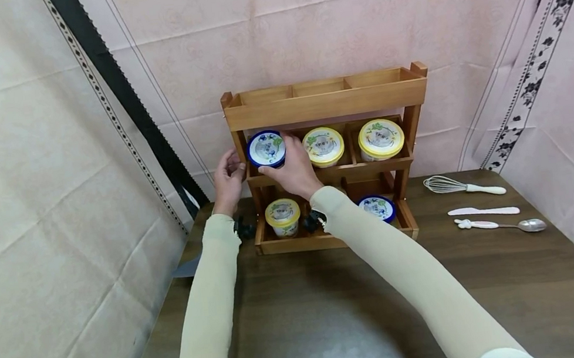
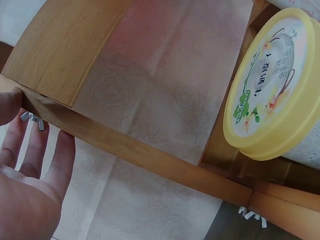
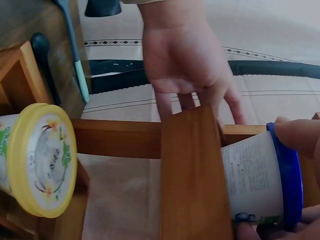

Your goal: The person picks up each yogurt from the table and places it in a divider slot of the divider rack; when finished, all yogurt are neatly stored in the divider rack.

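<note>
A three-tier wooden rack (image 1: 326,103) stands on the table. My right hand (image 1: 296,167) grips a blue-lidded tub (image 1: 266,148) at the left compartment of the middle tier, thumb and fingers at its lid. My left hand (image 1: 227,181) holds the rack's left side post (image 2: 135,145), thumb on one side and fingers on the other, near a wing nut (image 2: 33,120). Two yellow-lidded tubs, one central (image 1: 323,146) and one at right (image 1: 380,138), share that tier. Below sit another yellow-lidded tub (image 1: 283,218) and a second blue-lidded tub (image 1: 377,208), partly behind my right sleeve.
Right of the rack lie a whisk (image 1: 460,185), a white knife (image 1: 484,212) and a spoon (image 1: 531,225). At left, a dark spoon-shaped utensil (image 3: 44,62) and one with a mint handle end (image 3: 81,82) lie on the table. Cloth curtains (image 1: 313,34) enclose the back and sides.
</note>
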A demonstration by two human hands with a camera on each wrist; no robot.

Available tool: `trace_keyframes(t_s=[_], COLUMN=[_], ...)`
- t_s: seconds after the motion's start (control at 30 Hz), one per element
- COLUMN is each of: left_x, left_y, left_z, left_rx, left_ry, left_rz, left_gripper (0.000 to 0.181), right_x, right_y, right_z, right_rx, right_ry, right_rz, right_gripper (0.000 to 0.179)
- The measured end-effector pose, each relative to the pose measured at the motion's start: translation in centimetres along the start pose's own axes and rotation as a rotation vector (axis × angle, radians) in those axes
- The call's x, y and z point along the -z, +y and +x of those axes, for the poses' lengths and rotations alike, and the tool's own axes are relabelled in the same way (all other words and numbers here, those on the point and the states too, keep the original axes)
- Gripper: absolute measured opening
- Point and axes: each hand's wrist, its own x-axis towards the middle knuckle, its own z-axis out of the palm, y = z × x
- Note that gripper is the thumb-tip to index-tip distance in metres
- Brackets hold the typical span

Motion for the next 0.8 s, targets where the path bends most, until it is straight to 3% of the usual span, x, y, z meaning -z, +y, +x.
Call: trace_keyframes(t_s=[0.47, 0.8], left_x=[-0.3, -0.2], left_y=[0.1, 0.1], left_z=[-0.1, -0.2], left_rx=[0.010, 0.006], left_ry=[-0.013, -0.005], left_rz=[-0.009, -0.006], left_gripper=[0.048, 0.048], right_x=[-0.6, 0.4], right_y=[0.4, 0.1], right_z=[-0.7, -1.6], right_rx=[-0.041, -0.024], right_ry=[-0.047, -0.050], right_rz=[-0.120, -0.061], right_gripper=[0.104, 0.101])
